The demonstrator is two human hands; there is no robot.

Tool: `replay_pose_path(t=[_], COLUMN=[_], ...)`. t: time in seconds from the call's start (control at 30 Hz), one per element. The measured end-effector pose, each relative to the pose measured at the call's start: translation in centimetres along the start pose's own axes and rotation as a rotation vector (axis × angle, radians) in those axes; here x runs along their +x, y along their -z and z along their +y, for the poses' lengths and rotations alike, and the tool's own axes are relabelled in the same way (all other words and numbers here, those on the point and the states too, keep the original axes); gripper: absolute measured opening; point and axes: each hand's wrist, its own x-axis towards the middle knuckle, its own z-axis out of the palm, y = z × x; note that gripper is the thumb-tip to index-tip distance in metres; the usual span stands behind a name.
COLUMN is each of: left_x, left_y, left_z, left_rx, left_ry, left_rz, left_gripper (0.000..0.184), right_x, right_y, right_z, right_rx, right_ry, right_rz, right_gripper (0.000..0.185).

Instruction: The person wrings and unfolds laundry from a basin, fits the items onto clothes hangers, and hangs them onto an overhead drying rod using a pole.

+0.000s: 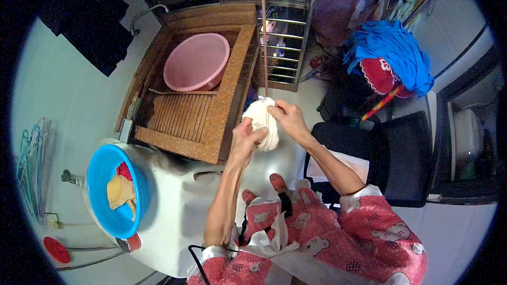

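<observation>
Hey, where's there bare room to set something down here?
Bare: the white surface, between the blue basin and the brown sink; the ribbed washboard, beside the pink basin. Crowded: the sink's bowl, mostly taken by that basin.

Tally: hands, 2 (left hand (246, 141), right hand (289, 121)); bunched white cloth (269, 133), 1; basins, 2 (pink basin (193, 63), blue basin (99, 184)); stone sink (232, 89), 1; ridged washboard (179, 119), 1; upright pole (263, 31), 1; bare feet (277, 182), 2; hangers (36, 136), several, overlapping, exact number unclear
</observation>
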Motion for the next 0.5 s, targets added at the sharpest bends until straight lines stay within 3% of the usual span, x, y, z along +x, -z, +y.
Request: replay_pose_path(t=[0.07, 0.13, 0.17, 0.3, 0.37, 0.5], left_x=[-0.1, -0.2, -0.2, -0.6, -1.0, -1.5], left_y=[0.6, 1.2, 1.6, 3.1, 4.1, 5.7], left_z=[0.0, 0.7, 0.6, 0.2, -0.9, -3.0], left_rx=[-0.361, -0.737, -0.759, -0.674, -0.507, -0.623], left_ry=[-0.07, -0.129, -0.127, -0.133, -0.127, 0.031], left_rz=[0.026, -0.005, 0.03, 0.119, 0.163, 0.115], left_gripper=[0.046, 0.048, 0.048, 0.048, 0.047, 0.046], right_x=[-0.2, 0.4, 0.8, 2.1, 2.3, 2.9], right_y=[0.6, -0.2, -0.6, -0.4, 0.4, 1.9], right_z=[-1.5, -1.6, -1.6, -3.0, -4.3, -4.2], right_rx=[0.006, 0.524, 0.782, 1.2, 1.141, 0.847], right_ry=[-0.067, -0.167, -0.217, -0.446, -0.393, -0.204], right_rz=[0.027, 0.038, 0.039, -0.154, -0.181, -0.119], right_gripper=[0.023, 0.024, 0.024, 0.026, 0.022, 0.02])
